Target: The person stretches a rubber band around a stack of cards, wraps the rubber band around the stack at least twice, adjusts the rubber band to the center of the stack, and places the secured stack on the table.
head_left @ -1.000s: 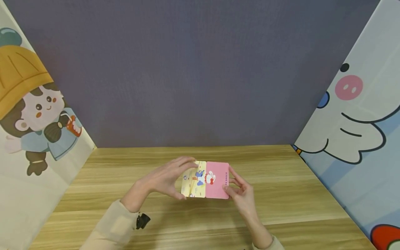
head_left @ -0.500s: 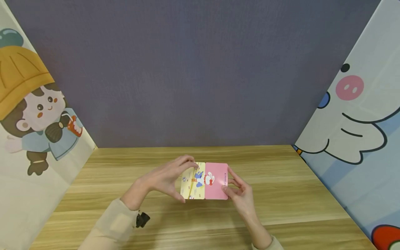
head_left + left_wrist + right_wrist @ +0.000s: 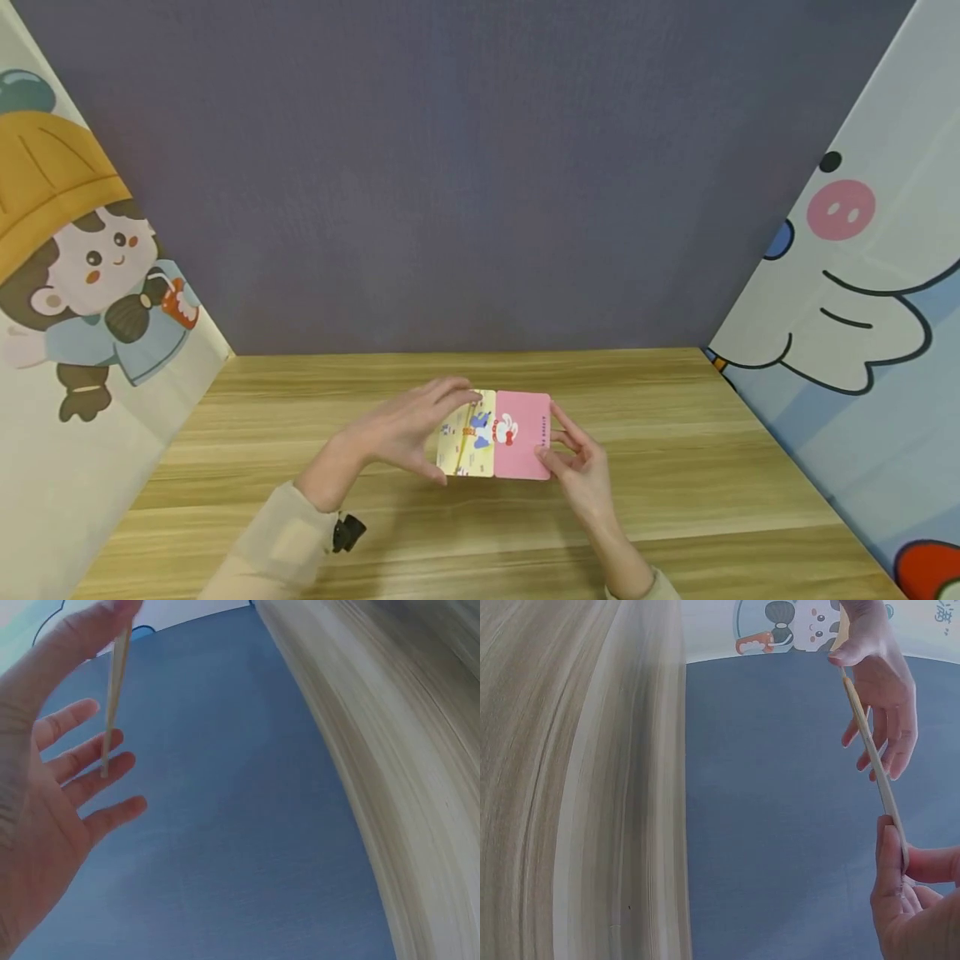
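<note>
A thin, flat booklet lies spread out between both hands in the head view, its left half yellow with a blue dog, its right half pink with a white rabbit. My left hand holds the yellow half by its edges, thumb at the near corner and a finger at the far edge. At the pink half's right edge, my right hand pinches it between thumb and fingers. The right wrist view shows the booklet edge-on, raised over the table. In the left wrist view, several fingers of the left hand are spread behind it.
Beneath the hands is a wood-grain table. A dark grey panel rises at its back edge. Cartoon-printed panels stand at the left and right. A small black item sits at the left sleeve cuff.
The booklet has tilted slightly, and the glare seen on its pink half half a second ago is gone. Both hands keep their hold in nearly the same place.
</note>
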`<control>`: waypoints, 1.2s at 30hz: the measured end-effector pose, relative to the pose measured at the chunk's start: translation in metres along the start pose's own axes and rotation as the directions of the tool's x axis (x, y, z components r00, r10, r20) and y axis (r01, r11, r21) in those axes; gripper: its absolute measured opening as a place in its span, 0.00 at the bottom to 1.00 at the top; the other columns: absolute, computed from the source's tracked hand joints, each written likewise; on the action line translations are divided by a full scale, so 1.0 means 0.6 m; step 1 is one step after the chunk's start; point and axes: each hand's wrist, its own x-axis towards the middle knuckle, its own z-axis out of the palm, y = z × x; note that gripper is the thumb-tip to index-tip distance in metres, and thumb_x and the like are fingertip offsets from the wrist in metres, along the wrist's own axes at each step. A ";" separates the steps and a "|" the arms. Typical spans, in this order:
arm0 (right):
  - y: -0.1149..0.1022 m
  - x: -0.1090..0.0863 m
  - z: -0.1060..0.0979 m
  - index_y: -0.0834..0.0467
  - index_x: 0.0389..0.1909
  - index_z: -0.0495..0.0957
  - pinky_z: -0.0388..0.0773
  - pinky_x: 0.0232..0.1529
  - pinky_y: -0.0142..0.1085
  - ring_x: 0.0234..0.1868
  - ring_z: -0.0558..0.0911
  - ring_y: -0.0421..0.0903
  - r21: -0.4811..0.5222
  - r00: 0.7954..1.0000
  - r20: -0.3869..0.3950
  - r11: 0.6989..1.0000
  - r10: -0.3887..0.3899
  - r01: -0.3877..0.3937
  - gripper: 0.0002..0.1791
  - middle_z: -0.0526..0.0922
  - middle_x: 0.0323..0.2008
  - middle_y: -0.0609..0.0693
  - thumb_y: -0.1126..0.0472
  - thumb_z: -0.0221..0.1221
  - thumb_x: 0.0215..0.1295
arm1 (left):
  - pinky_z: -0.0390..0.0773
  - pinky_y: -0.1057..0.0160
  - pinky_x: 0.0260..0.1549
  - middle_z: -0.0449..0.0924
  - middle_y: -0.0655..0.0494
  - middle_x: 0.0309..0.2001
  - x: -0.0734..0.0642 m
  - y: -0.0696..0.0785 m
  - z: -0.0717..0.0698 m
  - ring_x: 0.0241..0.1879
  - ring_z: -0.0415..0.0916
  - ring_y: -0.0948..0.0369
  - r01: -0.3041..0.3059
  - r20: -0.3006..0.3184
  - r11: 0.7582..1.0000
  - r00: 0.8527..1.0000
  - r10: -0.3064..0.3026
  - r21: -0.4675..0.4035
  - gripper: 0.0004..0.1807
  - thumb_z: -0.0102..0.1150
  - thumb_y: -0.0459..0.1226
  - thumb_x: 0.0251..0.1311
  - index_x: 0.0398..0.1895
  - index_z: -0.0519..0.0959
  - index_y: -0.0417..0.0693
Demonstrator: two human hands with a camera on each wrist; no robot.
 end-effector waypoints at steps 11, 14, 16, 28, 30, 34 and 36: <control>-0.001 0.000 0.000 0.62 0.60 0.62 0.80 0.28 0.35 0.26 0.82 0.49 0.003 1.000 -0.007 1.000 0.019 -0.019 0.35 0.75 0.37 0.70 0.83 0.54 0.47 | 0.54 0.52 0.60 0.57 0.47 0.62 -0.009 0.019 -0.011 0.62 0.54 0.53 0.081 -0.026 0.996 0.996 -0.080 0.033 0.51 0.69 0.55 0.31 0.62 0.60 0.45; -0.001 0.000 0.000 0.61 0.60 0.63 0.80 0.27 0.34 0.26 0.81 0.49 0.000 0.999 -0.013 1.000 0.029 -0.029 0.36 0.75 0.38 0.70 0.82 0.54 0.47 | 0.60 0.53 0.58 0.62 0.48 0.59 -0.011 0.024 -0.009 0.59 0.59 0.54 0.096 -0.100 0.994 0.991 -0.091 0.046 0.42 0.65 0.53 0.40 0.59 0.64 0.45; -0.002 0.001 0.001 0.61 0.60 0.63 0.80 0.28 0.34 0.27 0.82 0.49 0.006 0.999 -0.015 0.999 0.036 -0.036 0.36 0.75 0.38 0.69 0.82 0.54 0.47 | 0.64 0.54 0.55 0.66 0.48 0.56 -0.012 0.027 -0.006 0.56 0.63 0.55 0.095 -0.166 0.994 0.983 -0.084 0.058 0.36 0.64 0.50 0.45 0.56 0.68 0.43; -0.003 0.009 0.002 0.60 0.61 0.63 0.79 0.26 0.32 0.27 0.82 0.48 0.020 0.998 -0.041 0.999 0.044 -0.043 0.36 0.78 0.34 0.60 0.82 0.55 0.47 | 0.76 0.64 0.41 0.78 0.51 0.39 -0.016 0.049 0.032 0.40 0.75 0.57 0.136 -0.585 0.990 0.806 -0.094 0.028 0.19 0.68 0.39 0.41 0.39 0.78 0.40; -0.002 0.012 0.003 0.60 0.61 0.63 0.78 0.25 0.31 0.27 0.82 0.48 0.026 0.998 -0.046 0.999 0.044 -0.043 0.36 0.78 0.33 0.57 0.82 0.55 0.47 | 0.77 0.64 0.40 0.79 0.50 0.36 -0.016 0.054 0.042 0.37 0.77 0.58 0.144 -0.646 0.989 0.753 -0.126 -0.026 0.17 0.67 0.36 0.41 0.37 0.78 0.39; -0.005 0.017 0.004 0.60 0.61 0.62 0.78 0.24 0.30 0.28 0.82 0.47 0.047 0.998 -0.043 0.998 0.046 -0.044 0.36 0.79 0.32 0.53 0.81 0.55 0.48 | 0.78 0.67 0.31 0.80 0.49 0.31 -0.015 0.061 0.061 0.29 0.77 0.59 0.131 -0.741 0.980 0.642 -0.197 -0.147 0.13 0.67 0.29 0.41 0.34 0.79 0.36; -0.007 0.019 0.004 0.60 0.61 0.62 0.78 0.24 0.30 0.29 0.82 0.46 0.061 0.999 -0.035 0.997 0.039 -0.037 0.36 0.79 0.31 0.52 0.81 0.55 0.49 | 0.78 0.68 0.26 0.80 0.50 0.28 -0.015 0.065 0.069 0.26 0.76 0.61 0.123 -0.773 0.969 0.586 -0.244 -0.213 0.12 0.66 0.27 0.40 0.32 0.79 0.35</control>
